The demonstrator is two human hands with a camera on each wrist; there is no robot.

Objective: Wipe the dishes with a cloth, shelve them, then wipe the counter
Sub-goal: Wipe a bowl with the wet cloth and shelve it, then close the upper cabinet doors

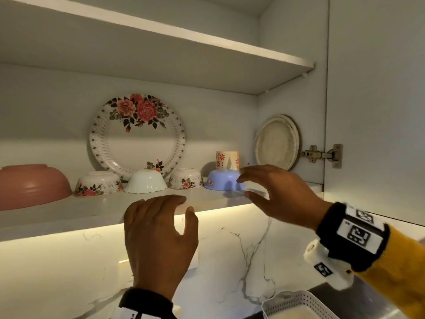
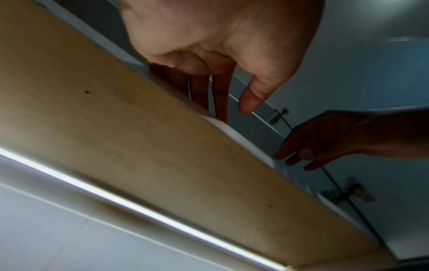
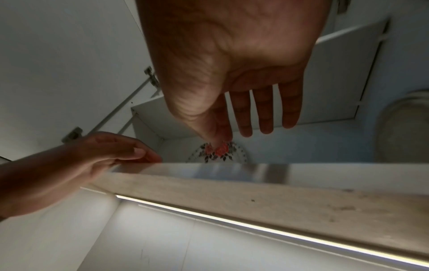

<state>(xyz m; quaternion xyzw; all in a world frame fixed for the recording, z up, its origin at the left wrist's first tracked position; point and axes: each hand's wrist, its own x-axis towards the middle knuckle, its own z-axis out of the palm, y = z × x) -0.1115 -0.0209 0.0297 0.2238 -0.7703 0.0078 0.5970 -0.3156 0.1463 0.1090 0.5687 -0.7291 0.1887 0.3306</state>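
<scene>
A person's right hand (image 1: 276, 194), fingers spread and holding nothing, hovers just beside an upturned blue bowl (image 1: 223, 180) at the front edge of a cupboard shelf (image 1: 69, 215). The left hand (image 1: 158, 240), fingers straight, rests on the shelf's edge below a white bowl (image 1: 145, 180). A floral plate (image 1: 138, 134) leans upright beyond it.

You see a white plate (image 1: 137, 137) with pink-red roses and dark leaves, two white bowls (image 1: 99, 183) with the same rose print, a plain white scalloped bowl (image 1: 145, 181) and a pink bowl (image 1: 32, 184) at far left. To the right stand a pale blue bowl (image 1: 222, 180), a white cup (image 1: 227, 160) with red flowers and cream plates (image 1: 277, 142); your right sleeve (image 1: 400, 270) is mustard yellow.
</scene>
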